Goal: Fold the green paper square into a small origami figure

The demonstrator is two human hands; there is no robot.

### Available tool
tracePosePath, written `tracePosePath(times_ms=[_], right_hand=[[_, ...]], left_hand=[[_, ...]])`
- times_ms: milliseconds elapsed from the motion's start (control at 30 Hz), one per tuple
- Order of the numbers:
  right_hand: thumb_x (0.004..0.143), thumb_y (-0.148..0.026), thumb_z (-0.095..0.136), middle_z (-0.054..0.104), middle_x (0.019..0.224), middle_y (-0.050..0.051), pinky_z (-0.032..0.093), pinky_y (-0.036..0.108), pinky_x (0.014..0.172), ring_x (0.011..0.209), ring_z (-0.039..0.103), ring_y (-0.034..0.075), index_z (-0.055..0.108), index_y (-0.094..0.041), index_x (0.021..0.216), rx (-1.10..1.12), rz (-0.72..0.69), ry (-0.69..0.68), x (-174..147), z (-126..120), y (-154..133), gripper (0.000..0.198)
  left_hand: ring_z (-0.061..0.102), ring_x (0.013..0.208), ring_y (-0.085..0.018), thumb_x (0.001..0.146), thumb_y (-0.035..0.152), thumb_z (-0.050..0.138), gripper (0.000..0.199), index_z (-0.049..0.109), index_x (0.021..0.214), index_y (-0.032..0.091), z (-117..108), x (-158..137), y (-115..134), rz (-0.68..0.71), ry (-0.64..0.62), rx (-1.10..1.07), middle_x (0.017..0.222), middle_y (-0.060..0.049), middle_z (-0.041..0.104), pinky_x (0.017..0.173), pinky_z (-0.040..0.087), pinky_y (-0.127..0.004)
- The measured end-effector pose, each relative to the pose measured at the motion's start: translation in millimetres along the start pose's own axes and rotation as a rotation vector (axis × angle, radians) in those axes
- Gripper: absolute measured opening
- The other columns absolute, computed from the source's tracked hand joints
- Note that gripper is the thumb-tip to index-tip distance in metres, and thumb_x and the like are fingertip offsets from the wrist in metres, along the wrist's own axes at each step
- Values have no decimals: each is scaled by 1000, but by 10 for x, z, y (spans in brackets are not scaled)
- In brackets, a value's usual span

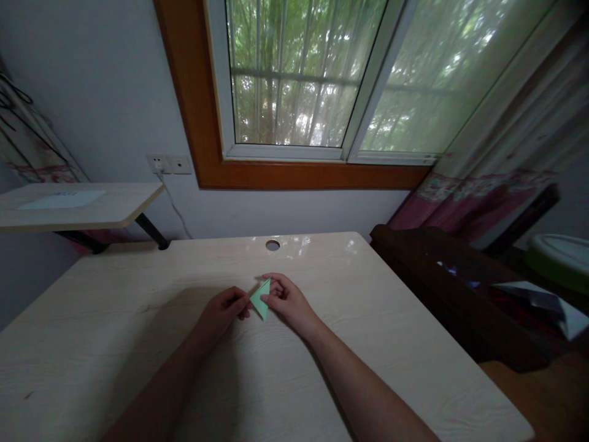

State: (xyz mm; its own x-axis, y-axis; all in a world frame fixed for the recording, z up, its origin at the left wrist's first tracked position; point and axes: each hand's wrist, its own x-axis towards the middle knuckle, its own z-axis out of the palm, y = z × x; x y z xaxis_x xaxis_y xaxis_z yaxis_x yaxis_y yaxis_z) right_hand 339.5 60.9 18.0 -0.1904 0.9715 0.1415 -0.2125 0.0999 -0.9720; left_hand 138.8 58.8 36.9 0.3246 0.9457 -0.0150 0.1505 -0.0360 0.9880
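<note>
Left fingers: the fingertips are curling inward and pinching the left edge of a small folded green paper.
Right fingers: the fingertips are closing on the right side of the same paper, the thumb lying under its edge and the other fingers bending over the top corner.
Green paper: it is sitting as a small pointed triangle between the two hands, one tip pointing up and away, the lower tip pointing down toward the desk; whether it is touching the desk is not clear.
Left hand: it is resting low over the desk, knuckles up, just left of the paper.
Right hand: it is lying just right of the paper, wrist angling back toward the lower right.
Forearms: both are reaching in bare from the bottom edge and converging at the paper.
Desk: the pale wood-grain top is lying under the hands, with a round cable hole near its far edge, beyond the paper.
Surroundings: a window with a wooden frame is standing behind the desk, a wall socket to its left, a small side table at the far left, and a patterned curtain hanging at the right.
</note>
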Motion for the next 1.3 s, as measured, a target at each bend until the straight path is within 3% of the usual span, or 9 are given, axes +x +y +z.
tracePosePath(times_ms=[200, 1033, 1300], right_hand=[[71, -29, 78, 57, 78, -3, 40, 26, 64, 68, 52, 11, 61, -25, 115, 5, -2, -7, -6, 6, -8, 48], [71, -23, 76, 46, 68, -7, 30, 22, 55, 59, 41, 8, 60, -24, 114, -3, 4, -31, -14, 19, -19, 47], [70, -25, 76, 51, 72, -6, 33, 23, 57, 60, 45, 9, 59, -23, 115, 17, 14, -17, -20, 22, -27, 48]], left_hand=[[57, 60, -14, 79, 42, 65, 26, 63, 76, 16, 1, 25, -51, -3, 7, 10, 65, -1, 64, 62, 46, -26], [52, 60, -12, 82, 35, 63, 21, 63, 76, 15, -7, 34, -99, 39, -63, 98, 63, 1, 59, 60, 40, -23], [54, 63, -14, 84, 36, 61, 22, 63, 79, 15, -5, 17, -97, 34, -43, 93, 66, 0, 62, 63, 43, -24]])
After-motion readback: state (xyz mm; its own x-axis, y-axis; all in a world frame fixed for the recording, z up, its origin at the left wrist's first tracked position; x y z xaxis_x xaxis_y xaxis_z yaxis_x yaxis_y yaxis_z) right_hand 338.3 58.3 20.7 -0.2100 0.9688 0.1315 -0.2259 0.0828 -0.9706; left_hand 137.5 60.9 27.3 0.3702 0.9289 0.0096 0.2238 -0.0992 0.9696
